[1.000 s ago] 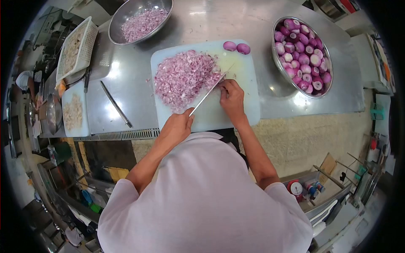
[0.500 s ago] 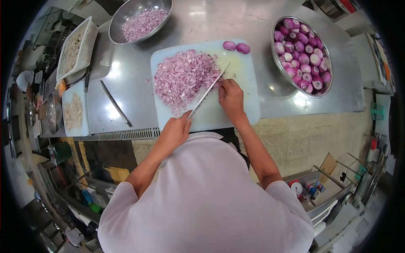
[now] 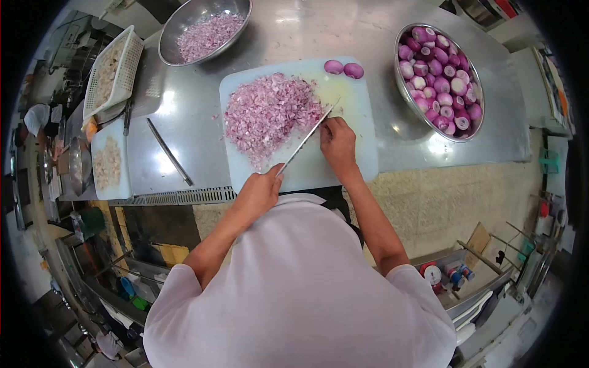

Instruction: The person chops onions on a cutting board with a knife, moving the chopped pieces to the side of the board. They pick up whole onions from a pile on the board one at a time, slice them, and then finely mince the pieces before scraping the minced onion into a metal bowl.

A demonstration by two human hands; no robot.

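Observation:
My left hand (image 3: 259, 191) is closed round the handle of a long kitchen knife (image 3: 305, 142). Its blade slants up and right across the white cutting board (image 3: 307, 175). Just right of the blade, my right hand (image 3: 338, 146) has its fingers curled and pressed together on a piece of red onion, mostly hidden under them. Left of the knife lies a big heap of chopped red onion (image 3: 267, 113). Two peeled onion pieces (image 3: 343, 69) rest near the board's far right corner.
A steel bowl (image 3: 400, 86) at the right holds many peeled red onions. Another bowl (image 3: 236, 44) of chopped onion stands at the back left. A thin metal rod (image 3: 169, 151) lies on the steel table. Farther left are a white basket (image 3: 127, 67) and a second board (image 3: 123, 181) with pale chopped food.
My left hand and the knife have shifted slightly right, and the blade tip sits a little nearer to me. My right hand has moved very slightly right.

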